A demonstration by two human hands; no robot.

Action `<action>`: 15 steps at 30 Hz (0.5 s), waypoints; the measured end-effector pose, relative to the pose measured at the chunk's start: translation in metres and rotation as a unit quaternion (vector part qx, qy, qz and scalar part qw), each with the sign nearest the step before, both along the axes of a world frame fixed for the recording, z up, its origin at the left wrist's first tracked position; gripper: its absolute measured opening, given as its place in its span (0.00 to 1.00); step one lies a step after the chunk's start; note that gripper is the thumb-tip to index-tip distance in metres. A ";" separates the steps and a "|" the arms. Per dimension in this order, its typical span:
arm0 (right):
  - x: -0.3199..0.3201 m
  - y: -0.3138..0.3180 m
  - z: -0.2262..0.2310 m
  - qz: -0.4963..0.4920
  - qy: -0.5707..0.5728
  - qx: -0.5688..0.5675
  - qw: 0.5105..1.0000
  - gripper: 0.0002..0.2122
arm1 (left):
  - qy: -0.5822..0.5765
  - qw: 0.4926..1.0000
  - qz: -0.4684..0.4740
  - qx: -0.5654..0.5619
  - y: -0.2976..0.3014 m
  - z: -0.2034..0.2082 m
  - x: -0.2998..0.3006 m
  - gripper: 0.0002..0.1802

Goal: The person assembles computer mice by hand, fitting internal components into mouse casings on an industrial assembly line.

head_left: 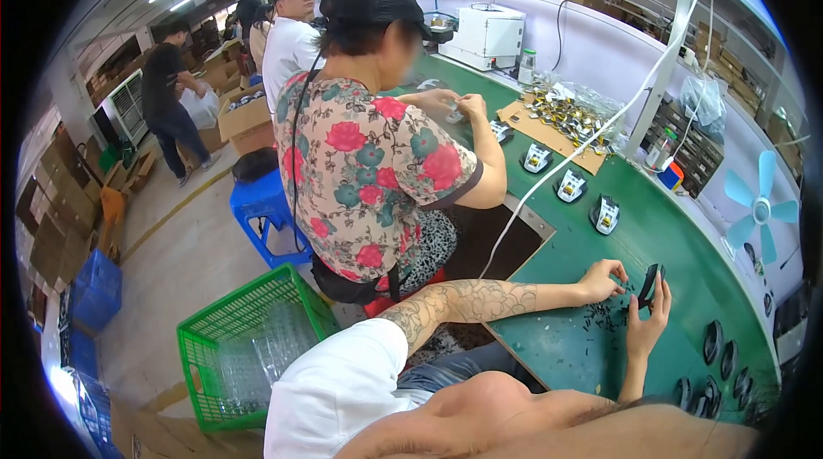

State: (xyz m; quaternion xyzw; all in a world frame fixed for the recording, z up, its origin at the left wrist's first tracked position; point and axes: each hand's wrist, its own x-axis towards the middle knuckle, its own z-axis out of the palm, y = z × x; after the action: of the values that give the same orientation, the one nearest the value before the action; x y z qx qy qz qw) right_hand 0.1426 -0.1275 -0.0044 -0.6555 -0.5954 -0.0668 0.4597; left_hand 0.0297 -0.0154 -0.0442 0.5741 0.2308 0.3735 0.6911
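Observation:
My right hand (649,322) is closed around a black curved shell (653,285), like the cover of a computer mouse, and holds it upright above the green bench. Just to its left, my left hand (605,280) has its fingers bent and pinched together; anything between them is too small to make out. Beneath and between both hands lie many small black strips (605,318), scattered on the bench top. More black rounded shells (712,342) rest on the bench to the right of my right hand, some partly hidden at the lower edge.
Several half-built white mouse-like units (605,214) stand in a row beyond my hands. Small yellow-and-white parts cover cardboard (561,112) farther back. A white cable (583,150) crosses the view. A co-worker (369,142) sits at left; a green crate (257,343) and blue fan (761,210) flank me.

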 end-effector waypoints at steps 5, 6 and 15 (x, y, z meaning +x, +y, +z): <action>-0.002 -0.001 0.002 0.030 0.031 0.013 0.999 0.27 | 0.018 0.997 0.014 0.067 -0.002 0.000 -0.004 0.11; -0.009 0.000 0.002 0.039 0.045 0.013 0.998 0.27 | -0.002 0.997 0.007 0.075 0.001 -0.005 -0.005 0.12; -0.001 -0.014 -0.005 0.020 0.016 0.016 1.000 0.29 | -0.024 0.996 -0.023 0.087 -0.016 -0.001 -0.003 0.12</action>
State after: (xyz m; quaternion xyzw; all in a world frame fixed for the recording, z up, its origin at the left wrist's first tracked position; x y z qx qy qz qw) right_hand 0.1418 -0.1411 -0.0092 -0.6368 -0.5999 -0.0566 0.4809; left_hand 0.0270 -0.0315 -0.0450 0.6280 0.1680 0.3900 0.6522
